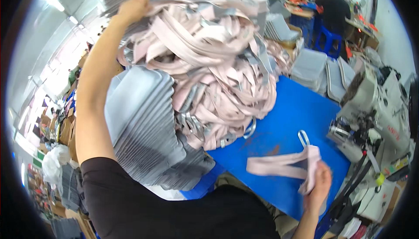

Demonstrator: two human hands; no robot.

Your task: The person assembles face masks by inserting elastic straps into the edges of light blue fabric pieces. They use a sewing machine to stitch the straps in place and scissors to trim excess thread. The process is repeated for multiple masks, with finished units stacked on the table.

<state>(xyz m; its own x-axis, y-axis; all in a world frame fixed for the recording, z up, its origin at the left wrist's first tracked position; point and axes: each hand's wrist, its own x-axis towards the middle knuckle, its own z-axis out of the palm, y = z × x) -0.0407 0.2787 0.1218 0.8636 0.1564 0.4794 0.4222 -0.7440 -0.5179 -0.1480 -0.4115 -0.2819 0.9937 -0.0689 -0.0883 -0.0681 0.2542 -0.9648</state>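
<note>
Right hand [321,182], closed around one end of a folded, pale pink fabric strap [279,162], held over the near right part of a flat, blue tabletop [301,103]. Left hand [134,9], at the far edge of a large, tangled heap of pale pink and grey fabric straps [222,90] covering the tabletop's far left part; whether its fingers grip cannot be told. Left of the tabletop, a fanned stack of smooth grey panels [139,112]; right, a white sewing machine [384,112]; beyond, a blue plastic stool [329,42].
</note>
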